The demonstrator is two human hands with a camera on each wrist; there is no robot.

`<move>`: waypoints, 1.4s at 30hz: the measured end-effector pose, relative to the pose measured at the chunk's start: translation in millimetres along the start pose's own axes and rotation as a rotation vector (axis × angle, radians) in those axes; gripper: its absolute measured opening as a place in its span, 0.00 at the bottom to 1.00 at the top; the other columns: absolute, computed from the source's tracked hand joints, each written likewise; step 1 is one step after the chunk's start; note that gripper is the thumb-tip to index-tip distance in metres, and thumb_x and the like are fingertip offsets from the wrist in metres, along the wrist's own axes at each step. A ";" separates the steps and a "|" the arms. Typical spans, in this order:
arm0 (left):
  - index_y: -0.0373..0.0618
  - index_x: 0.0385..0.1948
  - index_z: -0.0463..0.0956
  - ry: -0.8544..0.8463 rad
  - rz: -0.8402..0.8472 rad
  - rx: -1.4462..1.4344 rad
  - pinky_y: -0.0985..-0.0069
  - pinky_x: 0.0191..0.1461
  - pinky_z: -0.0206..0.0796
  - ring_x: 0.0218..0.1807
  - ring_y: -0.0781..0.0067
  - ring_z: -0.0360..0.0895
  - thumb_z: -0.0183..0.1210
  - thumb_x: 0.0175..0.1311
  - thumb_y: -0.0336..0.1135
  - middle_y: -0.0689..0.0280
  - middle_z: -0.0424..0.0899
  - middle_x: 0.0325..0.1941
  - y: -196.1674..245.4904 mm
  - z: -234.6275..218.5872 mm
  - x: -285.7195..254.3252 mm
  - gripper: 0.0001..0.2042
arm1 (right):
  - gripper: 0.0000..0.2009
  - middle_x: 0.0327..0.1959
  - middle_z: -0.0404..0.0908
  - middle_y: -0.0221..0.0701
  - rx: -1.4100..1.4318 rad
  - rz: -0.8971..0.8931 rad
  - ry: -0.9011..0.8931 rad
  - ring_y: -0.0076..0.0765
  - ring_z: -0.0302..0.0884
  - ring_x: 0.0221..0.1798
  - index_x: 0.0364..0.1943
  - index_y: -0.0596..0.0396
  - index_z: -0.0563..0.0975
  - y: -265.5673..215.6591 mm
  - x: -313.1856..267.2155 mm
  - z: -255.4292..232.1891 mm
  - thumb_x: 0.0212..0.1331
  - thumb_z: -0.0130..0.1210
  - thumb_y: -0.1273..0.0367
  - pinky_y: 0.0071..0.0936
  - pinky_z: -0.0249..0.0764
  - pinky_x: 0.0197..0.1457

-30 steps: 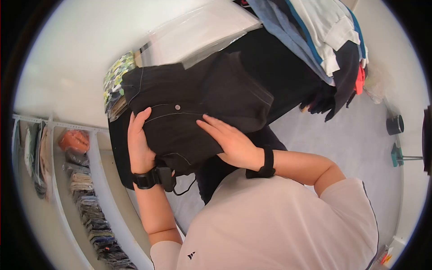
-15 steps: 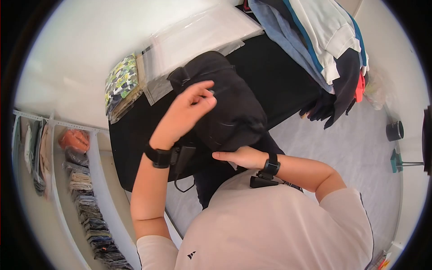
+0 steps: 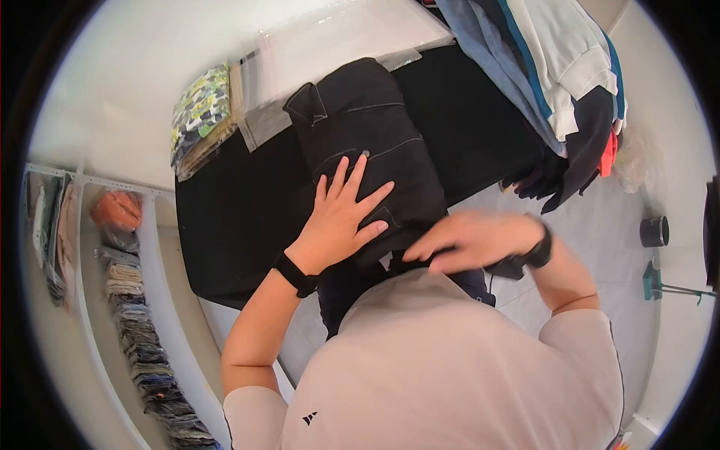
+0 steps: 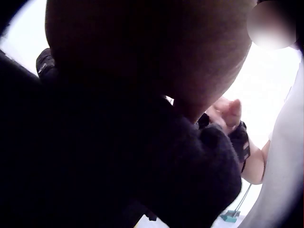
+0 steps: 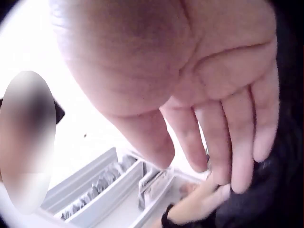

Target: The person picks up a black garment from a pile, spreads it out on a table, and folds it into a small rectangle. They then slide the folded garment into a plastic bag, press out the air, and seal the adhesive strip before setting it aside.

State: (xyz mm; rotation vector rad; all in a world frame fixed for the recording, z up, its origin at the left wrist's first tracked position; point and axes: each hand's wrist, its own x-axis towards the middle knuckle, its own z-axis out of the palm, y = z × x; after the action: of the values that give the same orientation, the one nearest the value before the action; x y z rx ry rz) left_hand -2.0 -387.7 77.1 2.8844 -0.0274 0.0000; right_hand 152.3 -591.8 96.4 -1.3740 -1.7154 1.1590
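Note:
A black garment (image 3: 375,127) with pale stitching and a small button lies folded into a long bundle on the black-covered table. My left hand (image 3: 336,217) rests on its lower half, fingers spread beside the button. Beside the bundle's near right corner is my right hand (image 3: 469,240), blurred by motion in the head view. The right wrist view shows that hand (image 5: 204,90) with its fingers extended and nothing in them, dark cloth alongside. Most of the left wrist view is dark, with the right hand (image 4: 227,114) visible beyond.
Clear plastic bags (image 3: 337,49) lie flat along the table's far edge. A camouflage-print packet (image 3: 201,112) tops a small stack at the far left. Loose clothes, including a white sleeve (image 3: 574,90), heap at the right. Shelves of bagged clothes (image 3: 139,322) stand at left.
The garment went from held up, wider and sideways, to a narrow lengthwise bundle on the table. My left hand came down onto it, and my right hand moved off its near edge to the right.

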 end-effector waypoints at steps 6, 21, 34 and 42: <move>0.50 0.65 0.56 0.191 -0.064 -0.108 0.43 0.69 0.38 0.72 0.44 0.42 0.56 0.59 0.46 0.52 0.48 0.71 6.1 23.0 -18.3 0.32 | 0.15 0.39 0.79 0.31 0.548 0.359 0.715 0.23 0.77 0.43 0.49 0.62 0.73 33.4 -3.5 -54.3 0.64 0.50 0.66 0.20 0.72 0.50; 0.47 0.45 0.76 0.623 0.199 -0.036 0.64 0.53 0.59 0.55 0.63 0.67 0.66 0.45 0.41 0.65 0.75 0.50 59.8 14.6 9.6 0.22 | 0.20 0.46 0.79 0.38 0.980 0.474 0.504 0.32 0.78 0.47 0.49 0.61 0.74 48.5 72.0 -59.0 0.62 0.53 0.58 0.29 0.76 0.49; 0.37 0.30 0.77 0.531 0.372 -0.077 0.73 0.42 0.67 0.37 0.68 0.71 0.57 0.45 0.26 0.65 0.72 0.31 72.3 36.1 27.0 0.08 | 0.19 0.48 0.79 0.37 0.968 0.577 0.487 0.34 0.79 0.46 0.52 0.61 0.72 64.3 73.3 -67.0 0.65 0.48 0.59 0.33 0.76 0.48; 0.36 0.29 0.77 0.488 0.458 -0.086 0.72 0.43 0.69 0.37 0.68 0.72 0.58 0.45 0.26 0.64 0.73 0.31 70.9 40.4 12.1 0.08 | 0.19 0.49 0.78 0.38 0.969 0.535 0.507 0.33 0.78 0.49 0.52 0.62 0.71 66.8 68.9 -66.3 0.65 0.49 0.60 0.33 0.74 0.53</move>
State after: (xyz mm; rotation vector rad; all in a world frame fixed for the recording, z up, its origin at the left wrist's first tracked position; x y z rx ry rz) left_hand 8.7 -466.8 56.0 2.6448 -0.5733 0.7582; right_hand 220.8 -505.0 59.1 -1.3078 -0.3001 1.4601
